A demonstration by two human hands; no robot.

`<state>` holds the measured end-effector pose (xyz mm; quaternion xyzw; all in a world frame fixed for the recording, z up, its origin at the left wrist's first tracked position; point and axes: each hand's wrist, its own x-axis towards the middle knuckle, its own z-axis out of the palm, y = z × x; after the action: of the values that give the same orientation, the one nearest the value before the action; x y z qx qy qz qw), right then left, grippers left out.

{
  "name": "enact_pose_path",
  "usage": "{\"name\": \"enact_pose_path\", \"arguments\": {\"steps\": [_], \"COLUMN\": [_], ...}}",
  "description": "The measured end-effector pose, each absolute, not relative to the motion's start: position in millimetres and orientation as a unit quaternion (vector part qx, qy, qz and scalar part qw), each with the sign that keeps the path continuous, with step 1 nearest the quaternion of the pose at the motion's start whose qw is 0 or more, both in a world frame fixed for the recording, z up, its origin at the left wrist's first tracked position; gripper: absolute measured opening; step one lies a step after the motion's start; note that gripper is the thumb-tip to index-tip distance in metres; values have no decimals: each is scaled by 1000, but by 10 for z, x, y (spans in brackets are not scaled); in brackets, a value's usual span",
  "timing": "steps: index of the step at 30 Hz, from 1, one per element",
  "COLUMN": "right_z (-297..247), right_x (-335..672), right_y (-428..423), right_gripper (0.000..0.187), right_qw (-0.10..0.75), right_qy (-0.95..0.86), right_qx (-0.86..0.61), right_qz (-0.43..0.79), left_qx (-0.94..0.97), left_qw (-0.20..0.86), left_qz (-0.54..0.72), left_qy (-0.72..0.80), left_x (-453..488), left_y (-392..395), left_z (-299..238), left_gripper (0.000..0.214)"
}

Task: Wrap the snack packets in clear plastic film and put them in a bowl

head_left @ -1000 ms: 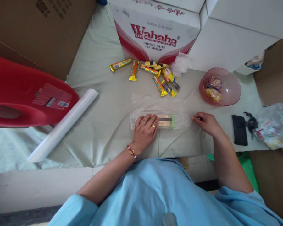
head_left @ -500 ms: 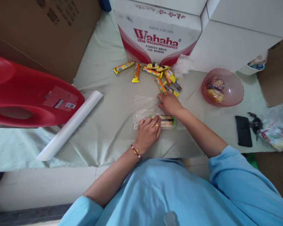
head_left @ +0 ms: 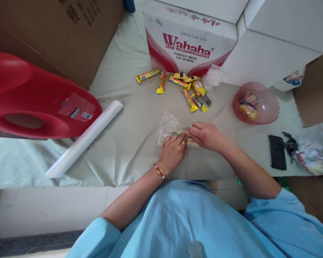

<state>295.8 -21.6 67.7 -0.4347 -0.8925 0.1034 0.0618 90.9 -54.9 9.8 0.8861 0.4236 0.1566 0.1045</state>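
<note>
A clear plastic wrap sheet (head_left: 168, 125) lies crumpled on the pale cloth (head_left: 129, 118), folded over a small snack pack that is mostly hidden under my hands. My left hand (head_left: 173, 150), with a ring and a beaded bracelet, presses down on the pack's left part, fingers curled. My right hand (head_left: 206, 135) rests on the pack's right part, fingers closed on the wrap's edge. Several yellow candy bars (head_left: 190, 98) lie scattered just beyond, in front of the Wahaha box (head_left: 188, 46).
A red plastic stool (head_left: 37, 96) lies at the left beside a white roll (head_left: 84, 138). A pink bowl (head_left: 269, 107) with snacks sits at the right, then a black phone (head_left: 277, 152), keys and a plastic bag (head_left: 316, 148). Cardboard and white boxes line the back.
My right hand went from the table's right side up to the wrap's far edge, then pulled it back over the pack. The flat sheet is now bunched. My left hand stayed on the pack.
</note>
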Motion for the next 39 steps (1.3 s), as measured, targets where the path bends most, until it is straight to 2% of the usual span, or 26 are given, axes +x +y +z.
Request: {"name": "enact_pose_path", "arguments": {"steps": [4,9,13,15,17,19,23,26,30,35,39], "right_z": [426,241,310,349,370,372,353,343,337,286,194], "right_x": [2962,2925,2842,2805,2783,2775,2790,2809,2811,2839,2993], "right_y": [-529,-697,-770,-788,-793,-794,-809,-839,-872,-928,-1074], "right_gripper": [22,40,41,39,37,37,39,43,40,31,27], "right_qw": [54,104,105,105,109,111,117,130,150,197,288], "right_qy": [-890,-864,-853,-849,-845,-843,-843,-843,-842,-830,-791], "right_qx": [-438,-470,-488,-494,-499,-500,-497,-489,-479,-482,-481], "right_qz": [119,146,151,155,161,167,169,182,199,202,244], "left_qx": [877,839,701,598,551,586,684,663,630,748,838], "left_qw": [136,179,226,246,258,264,269,323,375,306,201], "left_qz": [197,305,421,453,439,376,261,276,300,272,200], "left_qy": [416,414,530,614,661,667,626,616,611,522,466], "left_x": [886,658,404,348,357,407,477,473,615,1013,1134], "left_y": [-548,-561,-498,-410,-308,-227,-195,-263,-412,-597,-751], "left_z": [-32,-117,-76,-58,-53,-48,43,195,364,343,270], "left_gripper": [34,30,24,30,40,44,29,13,11,19,31]}}
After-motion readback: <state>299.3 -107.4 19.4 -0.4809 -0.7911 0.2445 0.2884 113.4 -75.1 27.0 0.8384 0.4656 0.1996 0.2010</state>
